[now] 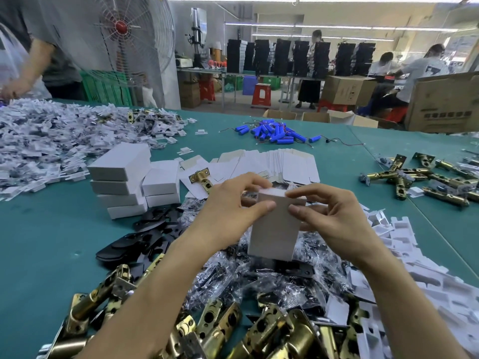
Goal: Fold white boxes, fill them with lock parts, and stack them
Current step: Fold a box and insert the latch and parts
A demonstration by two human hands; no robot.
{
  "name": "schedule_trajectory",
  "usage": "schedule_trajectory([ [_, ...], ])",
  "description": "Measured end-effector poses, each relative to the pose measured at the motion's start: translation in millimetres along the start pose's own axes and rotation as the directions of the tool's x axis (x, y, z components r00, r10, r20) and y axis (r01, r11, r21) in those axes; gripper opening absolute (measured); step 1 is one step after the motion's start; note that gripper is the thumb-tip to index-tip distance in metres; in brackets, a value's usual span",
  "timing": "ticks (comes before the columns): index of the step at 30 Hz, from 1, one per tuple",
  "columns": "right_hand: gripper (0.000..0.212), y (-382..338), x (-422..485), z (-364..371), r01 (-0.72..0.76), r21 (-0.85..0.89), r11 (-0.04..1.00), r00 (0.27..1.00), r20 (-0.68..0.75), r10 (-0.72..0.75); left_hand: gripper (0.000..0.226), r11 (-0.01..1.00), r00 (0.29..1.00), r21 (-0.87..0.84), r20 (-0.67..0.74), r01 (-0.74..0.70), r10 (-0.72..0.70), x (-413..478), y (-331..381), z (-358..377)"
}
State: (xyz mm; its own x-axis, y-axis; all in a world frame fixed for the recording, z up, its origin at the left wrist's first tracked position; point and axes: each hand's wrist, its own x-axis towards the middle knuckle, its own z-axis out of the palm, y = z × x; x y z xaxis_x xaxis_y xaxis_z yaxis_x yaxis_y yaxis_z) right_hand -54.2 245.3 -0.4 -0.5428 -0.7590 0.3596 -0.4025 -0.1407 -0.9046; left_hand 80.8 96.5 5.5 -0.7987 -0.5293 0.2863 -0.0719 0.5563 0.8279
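One white box (274, 229) up on end!
Left of it, folded boxes (124, 182) stacked on the tabletop (51, 242); brass latches (272, 330) heaped nearest.

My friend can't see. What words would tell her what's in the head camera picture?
A left hand and a right hand pinch the top of a white box above a green table. To the left sit stacked boxes, and brass latches are heaped nearest the camera.

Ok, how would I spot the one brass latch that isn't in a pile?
Find the stack of folded white boxes on the green table. Right of it spreads a fan of flat box blanks; the brass latch lies on their left edge, alone, unlike the heaped ones.
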Motion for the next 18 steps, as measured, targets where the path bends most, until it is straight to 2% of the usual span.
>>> schedule_trajectory([
  [2, 0.024, -6.0, 1.4, 1.4, 0.032, 0.114, 0.993, 0.992, -0.128, -0.017, 0.048, 0.998, 0.998, -0.046, 0.031, 0.053, -0.052, -1.0, 2.2, -1.8],
  [4, 0.022, -12.7, 3.6, 0.5, 0.05, 0.273, 0.961, 0.962, -0.273, 0.027, 0.06, 0.991, 0.994, -0.083, 0.052, 0.105, -0.101, -1.9, 5.4, -2.2],
  [6, 0.022, -18.2, 5.3, 0.9, 0.052, 0.425, 0.904, 0.933, -0.342, 0.108, 0.054, 0.955, 0.987, -0.25, 0.074, 0.16, -0.146, -3.2, 10.4, -2.0],
  [8, 0.023, -21.9, 5.8, 6.6, 0.03, 0.515, 0.856, 0.921, -0.346, 0.176, 0.042, 0.854, 0.981, -0.482, 0.097, 0.194, -0.168, -4.2, 16.4, -0.1],
  [9, 0.024, -23.3, 5.8, 12.5, 0.012, 0.543, 0.84, 0.919, -0.336, 0.204, 0.037, 0.816, 0.981, -0.545, 0.095, 0.193, -0.169, -5.1, 19.7, 1.4],
  [12, 0.021, -23.2, 4.5, 30.8, -0.02, 0.554, 0.832, 0.915, -0.325, 0.238, 0.032, 0.833, 0.988, -0.54, -0.018, 0.119, -0.153, -5.7, 23.1, 5.4],
  [15, 0.019, -22.6, 4.1, 41.2, -0.043, 0.565, 0.824, 0.91, -0.319, 0.266, 0.042, 0.86, 0.988, -0.511, -0.125, 0.013, -0.089, -3.7, 21.4, 1.5],
  [18, 0.022, -21.5, 5.4, 39.7, -0.057, 0.561, 0.826, 0.908, -0.314, 0.276, 0.029, 0.889, 0.99, -0.451, -0.076, 0.071, -0.118, -1.3, 17.4, -5.5],
])
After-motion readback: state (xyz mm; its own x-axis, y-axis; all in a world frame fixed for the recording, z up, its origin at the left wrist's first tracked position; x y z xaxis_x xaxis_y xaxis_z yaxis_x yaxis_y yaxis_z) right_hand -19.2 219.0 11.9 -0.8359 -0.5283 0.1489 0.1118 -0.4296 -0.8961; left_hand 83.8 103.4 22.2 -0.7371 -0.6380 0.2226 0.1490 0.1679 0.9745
